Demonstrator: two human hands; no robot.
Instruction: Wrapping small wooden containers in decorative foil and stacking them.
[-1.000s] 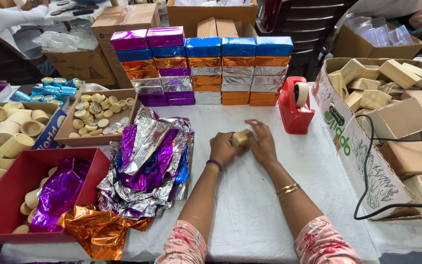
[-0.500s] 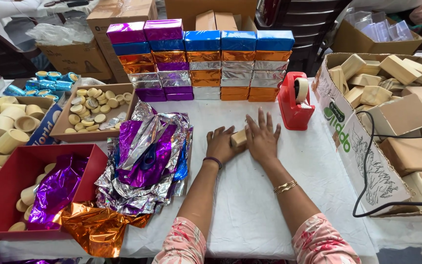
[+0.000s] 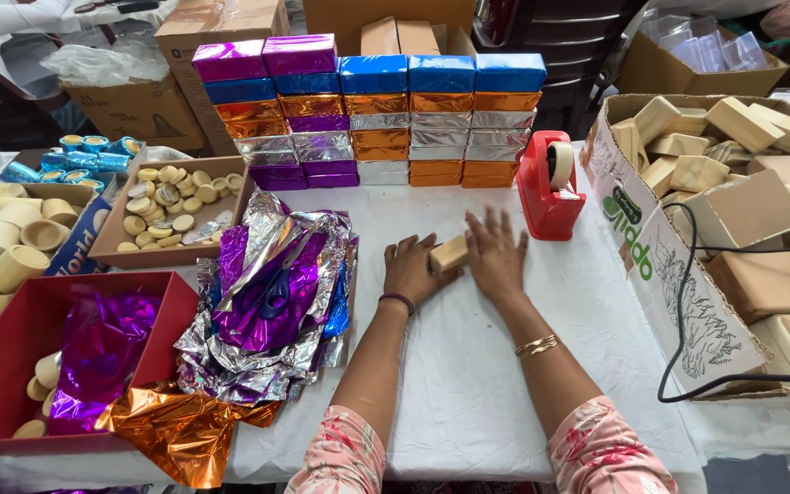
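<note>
**Beige block pressed between two hands at mid-frame**

Tan and plain, the small rectangular block sits on the white tablecloth just right of the frame's centre, pinned between our two hands. Our left hand cups its near-left side with fingers curled around it; our right hand lies flat and spread, its thumb edge against the block's right side. Neither hand is clenched; both steady the block rather than lift it.

We judge the block is being seated on the cloth, bare and unwrapped. A wrap would call for a sheet from the crinkled foil heap at centre left, where purple, silver and blue sheets lie with blue-handled scissors on top. Orange foil spills at lower left beside a red tray.

Behind the hands, foil-wrapped boxes stand stacked in glossy rows of purple, blue, orange and silver. A red tape dispenser stands just to the upper right of our right hand. At far right, a cardboard carton holds more matte beige blocks.
</note>
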